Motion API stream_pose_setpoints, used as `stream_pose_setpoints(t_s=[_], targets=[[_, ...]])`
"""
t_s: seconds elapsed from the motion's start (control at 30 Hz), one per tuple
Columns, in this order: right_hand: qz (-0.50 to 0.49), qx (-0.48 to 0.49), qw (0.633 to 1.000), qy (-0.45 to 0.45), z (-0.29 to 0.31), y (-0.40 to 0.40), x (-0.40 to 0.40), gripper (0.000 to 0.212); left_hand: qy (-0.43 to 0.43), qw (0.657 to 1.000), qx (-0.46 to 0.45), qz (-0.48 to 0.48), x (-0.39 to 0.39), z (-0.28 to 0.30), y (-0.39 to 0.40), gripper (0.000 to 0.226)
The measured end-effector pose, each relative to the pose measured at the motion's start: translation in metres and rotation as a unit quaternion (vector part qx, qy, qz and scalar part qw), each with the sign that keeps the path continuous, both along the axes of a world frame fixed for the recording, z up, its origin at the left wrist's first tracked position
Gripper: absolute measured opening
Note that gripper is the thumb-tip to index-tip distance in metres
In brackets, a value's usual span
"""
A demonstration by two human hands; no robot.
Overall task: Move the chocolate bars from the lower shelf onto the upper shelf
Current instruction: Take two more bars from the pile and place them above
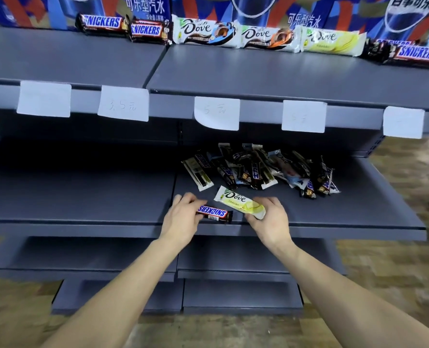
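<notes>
Nearest me, low in the centre of the frame, my left hand [183,217] has its fingers curled round one end of a Snickers bar [214,213]; the bar's long axis runs left to right along the front of the lower shelf [358,217], free end pointing right. Just right of it, my right hand [271,217] pinches the near end of a yellow Dove bar [238,202], which lies diagonally — its far end points up and left, toward the pile. Whether either bar has left the shelf I cannot tell. Behind them, mid-frame, the loose pile of bars [258,169] waits. Farthest, across the top of the frame, the upper shelf [258,74] carries a row of bars lying lengthwise — the lift is straight up and away from both hands
</notes>
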State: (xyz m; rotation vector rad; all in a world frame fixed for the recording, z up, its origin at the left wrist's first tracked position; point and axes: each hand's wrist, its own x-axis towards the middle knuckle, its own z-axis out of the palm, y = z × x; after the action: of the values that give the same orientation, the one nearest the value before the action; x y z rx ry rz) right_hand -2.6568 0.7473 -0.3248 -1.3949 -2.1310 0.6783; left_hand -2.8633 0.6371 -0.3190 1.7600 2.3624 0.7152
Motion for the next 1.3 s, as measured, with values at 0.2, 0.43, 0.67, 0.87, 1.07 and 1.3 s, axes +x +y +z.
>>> stream_pose_setpoints(t_s=[0.2,0.43,0.67,0.87,1.07,1.3], targets=[[-0.009,0.096,0.99,-0.101,0.007,-0.002,0.018,0.042,0.045,0.999,0.01,-0.025,0.018,0.007,-0.004,0.034],[-0.007,0.131,0.986,-0.104,0.016,-0.005,0.047,0.042,0.056,0.996,0.046,-0.047,0.045,0.02,-0.016,0.035],[0.02,0.134,0.988,-0.07,0.031,-0.007,0.069,0.042,0.068,0.997,0.029,-0.034,0.065,0.033,-0.028,0.034],[0.03,0.12,0.99,-0.067,0.037,-0.01,0.072,0.041,0.074,0.995,-0.046,0.043,0.072,0.027,-0.025,0.049],[0.016,0.111,0.992,-0.054,0.043,-0.007,0.068,0.04,-0.011,0.983,-0.083,0.161,0.077,0.02,-0.008,0.032],[0.027,0.114,0.991,-0.06,0.042,-0.002,0.07,0.04,-0.046,0.988,-0.093,0.117,0.085,0.016,0.021,0.057]])
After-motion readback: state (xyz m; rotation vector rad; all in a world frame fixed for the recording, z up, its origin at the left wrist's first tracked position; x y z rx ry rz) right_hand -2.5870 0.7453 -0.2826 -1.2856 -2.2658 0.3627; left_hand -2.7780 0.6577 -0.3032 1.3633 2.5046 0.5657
